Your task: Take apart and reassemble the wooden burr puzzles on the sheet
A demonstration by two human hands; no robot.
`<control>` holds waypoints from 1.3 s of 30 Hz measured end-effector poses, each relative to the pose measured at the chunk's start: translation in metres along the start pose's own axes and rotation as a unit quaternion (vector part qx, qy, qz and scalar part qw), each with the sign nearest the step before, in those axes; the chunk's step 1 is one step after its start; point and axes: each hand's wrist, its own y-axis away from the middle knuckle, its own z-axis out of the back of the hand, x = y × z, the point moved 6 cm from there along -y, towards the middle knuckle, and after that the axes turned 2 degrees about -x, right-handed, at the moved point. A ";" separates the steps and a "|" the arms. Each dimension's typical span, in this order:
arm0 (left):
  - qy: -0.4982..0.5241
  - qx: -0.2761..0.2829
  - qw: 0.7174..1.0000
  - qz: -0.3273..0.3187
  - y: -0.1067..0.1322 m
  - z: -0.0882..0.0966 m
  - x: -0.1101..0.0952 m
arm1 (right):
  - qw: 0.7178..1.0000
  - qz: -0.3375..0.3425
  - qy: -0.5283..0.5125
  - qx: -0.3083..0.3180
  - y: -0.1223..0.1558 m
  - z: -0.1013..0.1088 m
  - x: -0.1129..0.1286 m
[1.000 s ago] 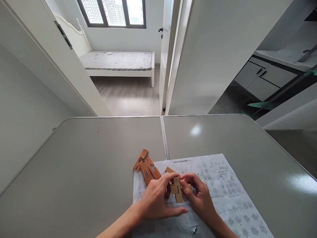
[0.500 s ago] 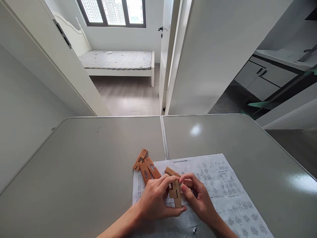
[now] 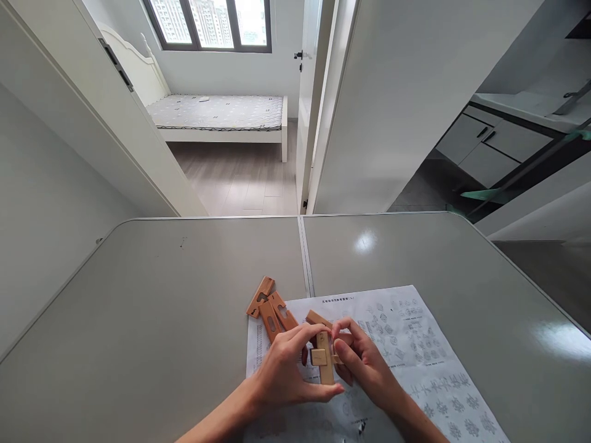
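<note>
Between my two hands is a small cluster of interlocking wooden puzzle pieces (image 3: 326,373), an upright bar with a short block across it. My left hand (image 3: 282,371) grips the upright bar, thumb at its lower end and fingers at its top. From the right side, my right hand (image 3: 369,366) is closed with thumb and fingertips on the cluster, where a short wooden stub sticks out. Just behind, a wooden bar (image 3: 316,318) lies angled, partly hidden by my fingers. Several loose notched wooden pieces (image 3: 282,309) lie overlapped beyond my left hand.
A printed sheet with line drawings (image 3: 406,354) lies under my hands on the grey table (image 3: 152,320). A small dark and shiny bit (image 3: 361,427) rests near its lower part. Past the table are a doorway, a bed (image 3: 221,112) and a cabinet (image 3: 492,144).
The wooden cluster has shifted slightly left and tilted in my hands. Its short cross block sits a little farther left and higher, and a stub now shows at the right side.
</note>
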 end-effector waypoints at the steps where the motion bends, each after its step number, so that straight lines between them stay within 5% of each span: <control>1: 0.003 0.001 1.000 0.001 0.000 0.000 0.000 | 1.000 0.001 -0.001 0.006 -0.001 0.000 0.000; 13: 0.072 0.071 0.995 0.012 -0.002 -0.002 0.004 | 0.990 0.045 0.106 -0.079 0.007 0.009 0.007; 31: 0.120 0.057 0.990 0.055 -0.004 -0.001 0.001 | 0.999 0.036 -0.016 -0.016 0.003 0.014 0.004; 39: 0.106 0.045 0.992 0.060 -0.003 -0.001 0.002 | 0.989 0.084 0.117 -0.041 0.009 0.013 0.016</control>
